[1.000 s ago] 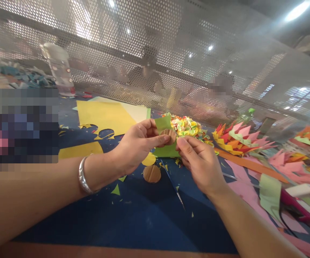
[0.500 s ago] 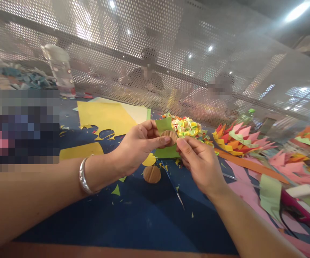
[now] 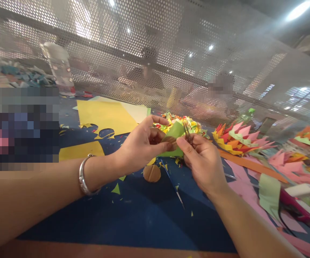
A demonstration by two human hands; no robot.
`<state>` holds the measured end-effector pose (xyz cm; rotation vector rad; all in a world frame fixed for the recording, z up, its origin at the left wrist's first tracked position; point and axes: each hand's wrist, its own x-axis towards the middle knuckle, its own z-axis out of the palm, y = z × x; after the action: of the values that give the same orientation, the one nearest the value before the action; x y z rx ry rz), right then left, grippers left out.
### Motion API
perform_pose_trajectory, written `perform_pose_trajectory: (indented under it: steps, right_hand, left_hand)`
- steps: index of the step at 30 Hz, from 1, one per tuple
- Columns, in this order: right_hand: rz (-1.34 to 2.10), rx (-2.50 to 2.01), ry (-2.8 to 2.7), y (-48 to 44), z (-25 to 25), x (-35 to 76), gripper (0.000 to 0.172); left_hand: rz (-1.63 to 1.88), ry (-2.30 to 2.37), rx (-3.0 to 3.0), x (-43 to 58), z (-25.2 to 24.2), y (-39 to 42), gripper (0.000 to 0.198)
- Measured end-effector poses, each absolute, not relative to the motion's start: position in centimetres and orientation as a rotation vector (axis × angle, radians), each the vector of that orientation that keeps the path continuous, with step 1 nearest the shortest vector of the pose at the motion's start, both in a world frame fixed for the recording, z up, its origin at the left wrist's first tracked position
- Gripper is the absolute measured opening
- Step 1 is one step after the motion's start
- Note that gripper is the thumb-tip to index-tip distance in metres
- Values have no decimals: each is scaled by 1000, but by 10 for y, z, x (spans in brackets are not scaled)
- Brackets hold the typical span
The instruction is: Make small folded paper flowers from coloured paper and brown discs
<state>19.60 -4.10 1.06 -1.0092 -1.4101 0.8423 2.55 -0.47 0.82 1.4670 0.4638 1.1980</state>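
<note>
- Left hand (image 3: pixel 140 143): pinched green paper (image 3: pixel 176 129) together with a brown corrugated disc (image 3: pixel 172 140), above the desk (image 3: pixel 133 222).
- Right hand (image 3: pixel 204 161): gripped small metal scissors (image 3: pixel 187 133), beside the paper; whether the blades touched it could not be told.
- Done, by appearance: rounded cut-outs along the yellow sheet (image 3: pixel 103 116); a yellow piece (image 3: pixel 151 162) lay partly hidden behind the left hand.
- Left, by judgement: the green paper extended past the disc, so its trimming seemed unfinished.
- Second brown disc (image 3: pixel 152 173): flat on the desk, near a slender blue-handled tool (image 3: pixel 173 181).
- Markings: white-lidded bottle (image 3: pixel 59 71) bore a red patch, too blurred to read; no brand or writing legible elsewhere.
</note>
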Motion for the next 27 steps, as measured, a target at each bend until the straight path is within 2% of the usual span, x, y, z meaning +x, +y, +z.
perform_pose_trajectory:
  steps: [4,9,12,16,22,27]
  right_hand:
    - [826,-1003,-1425,-41,10,197,20]
    - [795,-986,-1429,-39,11,200,19]
    - [772,-1004,-1441,-39,11,200,19]
    - [774,-1008,-1469,-40,10,199,17]
    - [817,-1005,-1440,-42,11,197,23]
    - [854,-1045,-1434,-43,10,199,36]
  left_hand:
    - [1119,443,1387,25,7,-5,43]
    - [1027,531,1181,23,10,-1,16]
    - [914,544,1131,21,13,0,26]
    - [825,548,1192,20,14,-2,21]
    - [1031,516,1241,23,9,0,18]
    - [1194,551,1214,23,10,6,14]
